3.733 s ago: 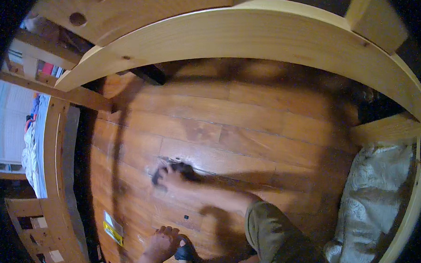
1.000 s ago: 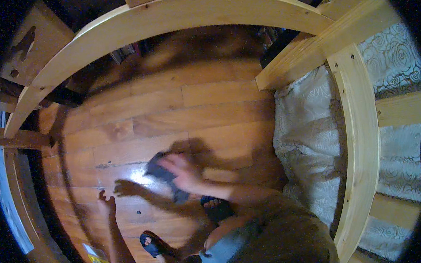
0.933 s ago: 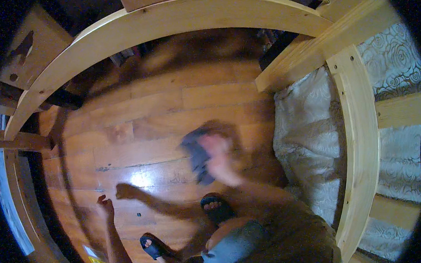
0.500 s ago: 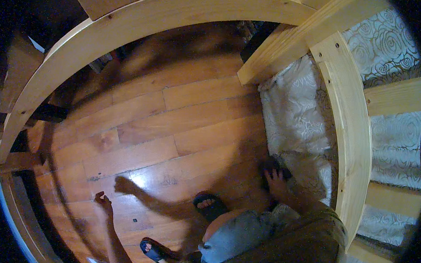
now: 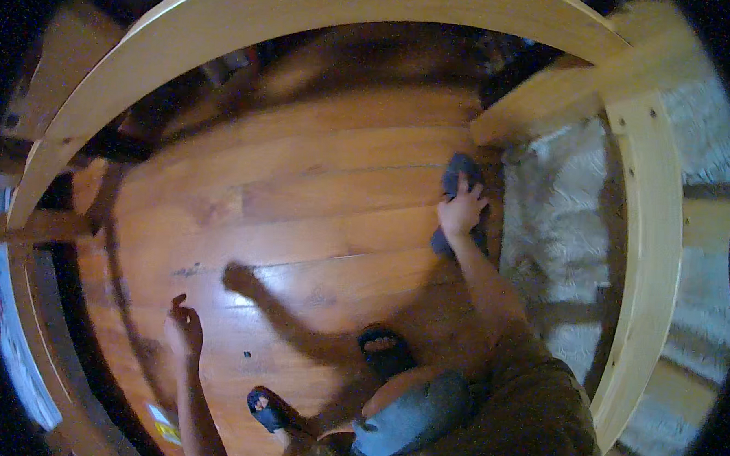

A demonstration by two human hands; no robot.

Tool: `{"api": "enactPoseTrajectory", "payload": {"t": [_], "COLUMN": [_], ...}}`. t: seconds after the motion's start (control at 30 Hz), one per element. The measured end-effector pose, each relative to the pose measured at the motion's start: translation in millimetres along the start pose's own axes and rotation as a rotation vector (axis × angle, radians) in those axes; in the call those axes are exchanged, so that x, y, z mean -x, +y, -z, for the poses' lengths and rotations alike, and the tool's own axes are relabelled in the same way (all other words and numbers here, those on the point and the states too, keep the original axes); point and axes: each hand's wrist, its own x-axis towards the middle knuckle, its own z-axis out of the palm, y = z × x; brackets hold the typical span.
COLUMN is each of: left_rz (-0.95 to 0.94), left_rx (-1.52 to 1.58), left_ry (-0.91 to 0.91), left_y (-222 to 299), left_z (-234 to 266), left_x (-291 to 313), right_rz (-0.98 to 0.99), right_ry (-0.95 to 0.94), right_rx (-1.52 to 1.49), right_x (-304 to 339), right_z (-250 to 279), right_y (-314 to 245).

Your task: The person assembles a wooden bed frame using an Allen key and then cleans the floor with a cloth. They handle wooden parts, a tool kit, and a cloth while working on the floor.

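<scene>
Far out over the wooden floor [image 5: 301, 209], my right hand [image 5: 463, 212] presses down on a dark grey cloth [image 5: 461, 164], its fingers bent over the fabric. Part of the cloth shows beyond the fingers and part beside the wrist. My left hand [image 5: 184, 326] hangs above the floor at the left, fingers loosely curled and apart, with nothing in it. Its shadow falls on the boards to its right.
A light wooden rail [image 5: 350, 6] arcs across the far side, and another frame beam [image 5: 652, 265] runs down the right. Pale patterned fabric [image 5: 552, 228] hangs beside the cloth. My sandalled feet [image 5: 384, 351] are below. A yellow-and-white item [image 5: 165, 425] lies lower left.
My right hand has swept the grey cloth away from me along the floor by the fabric. The view has shifted a little, and my left hand stays raised and empty.
</scene>
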Motion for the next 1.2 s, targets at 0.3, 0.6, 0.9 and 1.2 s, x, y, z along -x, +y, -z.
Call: {"api": "enactPoseTrajectory", "payload": {"t": [0.3,0.6,0.9,1.2], "left_rz": [0.048,0.246,0.21,0.483], "left_rx": [-0.364,-0.428,-0.19,0.104], "left_ry": [0.174,-0.15,-0.428,-0.171], "left_y": [-8.3,-62.8,-187.1,-299.2], "left_z": [59.5,161.4,76.0,11.1], "left_x": [25.2,127.9,282.6,450.4], "right_rz": [1.54,0.891,0.983,1.936], "right_ry": [-1.06,-0.181,-0.156,-1.144], "right_rx": [-0.82,-0.326,-0.084,-0.486], "right_x": [343.0,56.0,212.1,589.9], "right_z": [-1.7,6.2,-17.9,55.8], "right_y": [-130.6,-136.5,-199.4,-221.5]}}
